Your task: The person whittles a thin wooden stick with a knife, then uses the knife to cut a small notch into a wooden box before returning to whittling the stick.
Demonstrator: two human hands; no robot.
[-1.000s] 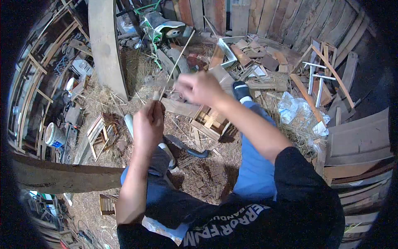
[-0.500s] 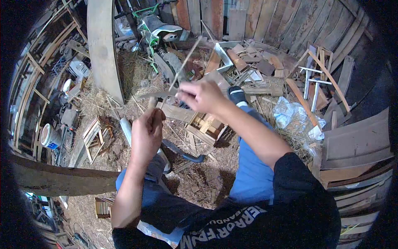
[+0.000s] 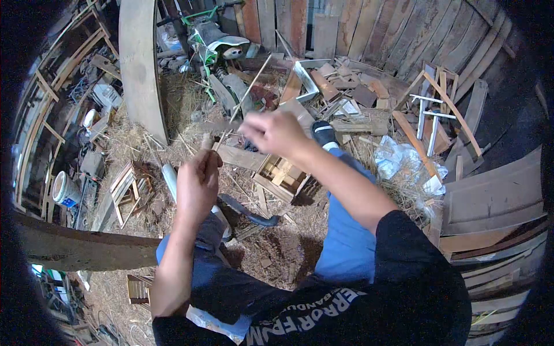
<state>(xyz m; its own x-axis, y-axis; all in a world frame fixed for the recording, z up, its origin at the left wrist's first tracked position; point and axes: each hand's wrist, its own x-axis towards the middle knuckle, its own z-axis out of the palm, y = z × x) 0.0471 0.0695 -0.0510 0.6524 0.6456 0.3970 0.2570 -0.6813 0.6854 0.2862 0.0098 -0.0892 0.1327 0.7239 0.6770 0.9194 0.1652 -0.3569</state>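
One thin stick (image 3: 249, 87) rises from the closed left grip (image 3: 197, 183) — the right grip (image 3: 276, 132) holds a knife (image 3: 216, 124) across it.

Both forearms are bare and raised before the body. The left hand (image 3: 198, 183) is closed in a fist, knuckles outward, above an upright forearm. The right hand (image 3: 276, 131) is held higher and further forward, fingers pinched together and slightly blurred, with the arm stretched out.

Bare dirt (image 3: 285, 251) between the legs (image 3: 346, 248) lay open. A wooden crate (image 3: 281, 176) sat close under the right hand (image 3: 277, 132), a curved tool (image 3: 248, 210) beside it; scrap wood (image 3: 352, 98) was heaped beyond.
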